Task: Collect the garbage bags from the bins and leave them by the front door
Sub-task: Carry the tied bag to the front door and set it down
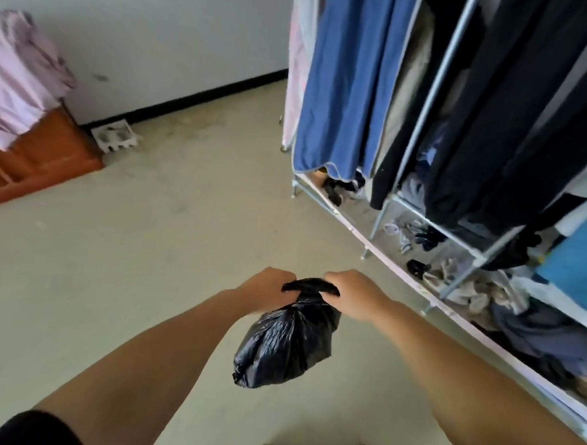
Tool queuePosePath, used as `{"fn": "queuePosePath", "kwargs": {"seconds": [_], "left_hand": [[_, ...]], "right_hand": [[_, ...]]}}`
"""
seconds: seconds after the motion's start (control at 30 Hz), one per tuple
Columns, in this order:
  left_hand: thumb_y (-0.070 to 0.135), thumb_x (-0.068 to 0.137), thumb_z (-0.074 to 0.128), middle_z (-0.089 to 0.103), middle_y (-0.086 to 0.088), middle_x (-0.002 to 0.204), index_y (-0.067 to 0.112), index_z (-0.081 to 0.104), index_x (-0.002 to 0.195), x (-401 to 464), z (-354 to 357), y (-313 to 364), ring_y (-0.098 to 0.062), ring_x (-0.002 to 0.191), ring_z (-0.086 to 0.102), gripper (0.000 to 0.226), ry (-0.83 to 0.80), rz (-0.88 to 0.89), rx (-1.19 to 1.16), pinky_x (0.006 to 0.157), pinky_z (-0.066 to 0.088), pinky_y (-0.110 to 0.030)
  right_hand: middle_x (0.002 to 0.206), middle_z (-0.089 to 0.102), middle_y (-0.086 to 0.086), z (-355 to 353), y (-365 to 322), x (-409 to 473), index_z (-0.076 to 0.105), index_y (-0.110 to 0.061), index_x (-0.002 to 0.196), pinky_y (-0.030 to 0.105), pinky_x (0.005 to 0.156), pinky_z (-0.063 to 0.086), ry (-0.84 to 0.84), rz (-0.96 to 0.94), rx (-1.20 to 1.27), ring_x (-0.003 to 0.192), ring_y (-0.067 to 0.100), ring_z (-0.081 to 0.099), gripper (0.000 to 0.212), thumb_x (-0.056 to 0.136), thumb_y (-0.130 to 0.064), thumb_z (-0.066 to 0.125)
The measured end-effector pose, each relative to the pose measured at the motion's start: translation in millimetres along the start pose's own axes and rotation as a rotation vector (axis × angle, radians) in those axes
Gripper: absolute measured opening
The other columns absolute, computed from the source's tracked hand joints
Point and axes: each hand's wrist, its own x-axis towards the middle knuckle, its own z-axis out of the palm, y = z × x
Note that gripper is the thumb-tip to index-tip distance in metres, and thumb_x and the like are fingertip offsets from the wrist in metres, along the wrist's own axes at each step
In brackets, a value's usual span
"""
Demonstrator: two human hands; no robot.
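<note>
Left hand (pixel 268 289) and right hand (pixel 353 295) each grip the knotted top of a black garbage bag (pixel 285 347); fingertips are hidden, no writing is legible.

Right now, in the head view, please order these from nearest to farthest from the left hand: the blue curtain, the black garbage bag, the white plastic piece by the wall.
1. black garbage bag: the left hand grips its tied top.
2. white plastic piece: on the floor, far left, by the wall.
3. blue curtain: hanging on the rack, upper right.
</note>
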Motion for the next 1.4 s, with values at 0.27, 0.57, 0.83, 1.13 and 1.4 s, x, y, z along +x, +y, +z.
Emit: {"fn": "queuePosePath", "kwargs": {"seconds": [0.27, 0.57, 0.83, 1.13, 1.4], "left_hand": [[0.019, 0.091, 0.047, 0.050, -0.001, 0.065, 0.010, 0.049, 0.073, -22.5, -67.3, -123.9, -0.021, 0.066, 0.048, 0.020, 0.138, -0.213, -0.076, 0.061, 0.036, -0.027], [0.021, 0.088, 0.050, 0.048, 0.000, 0.062, 0.014, 0.046, 0.066, 74.8, -154.2, -231.8, -0.018, 0.061, 0.044, 0.023, 0.226, -0.325, -0.118, 0.054, 0.033, -0.027], [0.020, 0.086, 0.050, 0.045, 0.001, 0.060, 0.013, 0.046, 0.065, 190.0, -267.9, -295.1, -0.016, 0.057, 0.040, 0.022, 0.287, -0.356, -0.165, 0.052, 0.030, -0.026], [0.022, 0.088, 0.051, 0.047, 0.003, 0.059, 0.017, 0.046, 0.063, 320.3, -411.1, -404.3, -0.013, 0.054, 0.043, 0.025, 0.261, -0.281, -0.101, 0.050, 0.031, -0.025], [0.040, 0.095, 0.045, 0.054, -0.002, 0.068, 0.012, 0.056, 0.078, 433.0, -562.6, -509.8, -0.019, 0.062, 0.049, 0.034, 0.120, -0.165, 0.074, 0.058, 0.036, -0.031]], "right_hand": [[0.056, 0.043, -0.010, 14.5, -94.8, 141.4, 0.031, -0.035, 0.058, 0.025, 0.046, 0.029, -0.153, -0.236, -0.014, 0.056, 0.017, 0.047, 0.038, 0.090, -0.029, 0.051], [0.070, 0.059, 0.000, -2.8, -107.6, 323.6, 0.057, -0.020, 0.082, 0.033, 0.057, 0.043, -0.234, -0.370, -0.022, 0.065, 0.023, 0.056, 0.018, 0.091, -0.032, 0.049], [0.066, 0.057, -0.008, -62.1, -100.9, 502.4, 0.062, -0.017, 0.096, 0.026, 0.052, 0.038, -0.267, -0.450, -0.054, 0.056, 0.009, 0.051, 0.019, 0.093, -0.031, 0.048], [0.066, 0.054, -0.006, -96.8, -111.0, 713.3, 0.058, -0.018, 0.087, 0.027, 0.050, 0.031, -0.195, -0.427, -0.117, 0.058, 0.016, 0.050, 0.020, 0.093, -0.033, 0.045], [0.072, 0.055, -0.005, -131.4, -137.6, 887.9, 0.048, -0.026, 0.085, 0.029, 0.055, 0.030, -0.116, -0.384, -0.128, 0.064, 0.018, 0.048, 0.015, 0.095, -0.035, 0.042]]}}
